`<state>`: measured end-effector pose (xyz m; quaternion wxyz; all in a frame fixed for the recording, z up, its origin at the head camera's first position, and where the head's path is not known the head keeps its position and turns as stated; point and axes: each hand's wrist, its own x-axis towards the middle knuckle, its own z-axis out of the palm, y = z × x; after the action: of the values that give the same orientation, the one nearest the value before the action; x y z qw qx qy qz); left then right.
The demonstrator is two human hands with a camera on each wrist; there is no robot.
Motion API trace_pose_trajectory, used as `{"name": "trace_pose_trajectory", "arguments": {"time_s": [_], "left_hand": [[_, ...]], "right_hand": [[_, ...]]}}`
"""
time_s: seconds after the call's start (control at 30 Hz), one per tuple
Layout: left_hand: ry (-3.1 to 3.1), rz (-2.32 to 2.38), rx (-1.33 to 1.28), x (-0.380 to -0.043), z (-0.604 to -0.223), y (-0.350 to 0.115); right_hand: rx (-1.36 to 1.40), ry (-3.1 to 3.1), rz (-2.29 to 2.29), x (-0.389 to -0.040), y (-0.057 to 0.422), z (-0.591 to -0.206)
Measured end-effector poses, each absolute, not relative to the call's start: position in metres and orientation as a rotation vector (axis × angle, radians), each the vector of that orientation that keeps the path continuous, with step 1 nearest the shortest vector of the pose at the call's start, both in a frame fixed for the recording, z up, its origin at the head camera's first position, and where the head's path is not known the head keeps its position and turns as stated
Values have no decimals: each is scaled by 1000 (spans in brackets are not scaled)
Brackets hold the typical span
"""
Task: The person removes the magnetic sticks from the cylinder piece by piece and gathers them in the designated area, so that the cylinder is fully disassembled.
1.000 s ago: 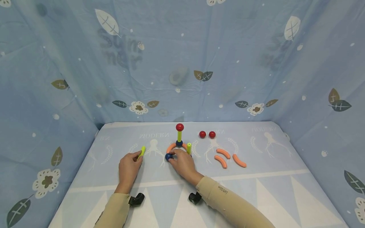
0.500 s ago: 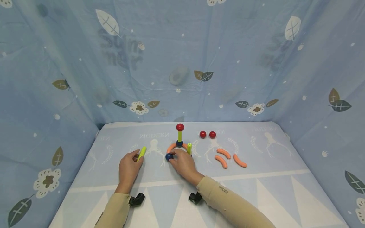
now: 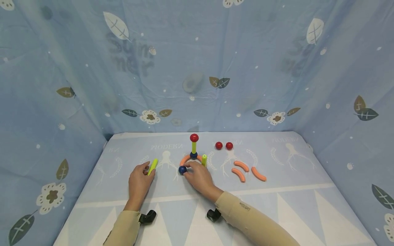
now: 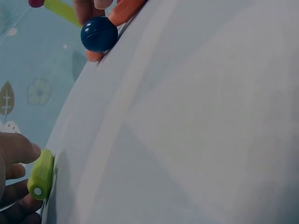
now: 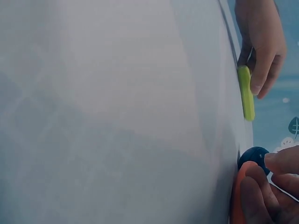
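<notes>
My left hand (image 3: pixel 140 182) pinches a short yellow-green rod (image 3: pixel 153 167) between thumb and fingers, low over the table on the left. In the left wrist view the rod (image 4: pixel 42 175) shows its round end with a pale dot. My right hand (image 3: pixel 200 177) holds a dark blue ball (image 3: pixel 182 169) at the near left of a partly built toy frame. Orange curved pieces (image 3: pixel 185 159) join the frame's balls, and the hand hides part of them. Upright at its back, a yellow-green rod (image 3: pixel 194 147) links a blue ball (image 3: pixel 193 155) to a red ball (image 3: pixel 194 137) on top.
Another yellow-green rod (image 3: pixel 204 160) stands upright just behind the right hand. Two red balls (image 3: pixel 219 146) lie at the back, right of the frame. Three loose orange curved pieces (image 3: pixel 241 166) lie farther right. A patterned blue curtain (image 3: pixel 197 68) closes off the back and sides.
In the left hand the yellow-green rod has shifted slightly, and more of its length shows now. The right hand stays at the blue ball, its forearm a touch farther right.
</notes>
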<state>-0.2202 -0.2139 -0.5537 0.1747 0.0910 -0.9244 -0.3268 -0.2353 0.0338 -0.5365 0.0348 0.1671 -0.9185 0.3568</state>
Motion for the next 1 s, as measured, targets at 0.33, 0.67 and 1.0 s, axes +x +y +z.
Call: {"name": "trace_pose_trajectory", "arguments": {"time_s": [0.33,0.67,1.0], "left_hand": [[-2538,-871,174,-217,-551,-208],[-2505,-929,107,-216,-548,-202],[-2458,-963,-9,-214,-549,-193]], "right_hand": [[581,-2794,1074,-225,50,-536],[645,-2773,1136,-208,78,-535],[513,-2793,1092,-212,110,-540]]}}
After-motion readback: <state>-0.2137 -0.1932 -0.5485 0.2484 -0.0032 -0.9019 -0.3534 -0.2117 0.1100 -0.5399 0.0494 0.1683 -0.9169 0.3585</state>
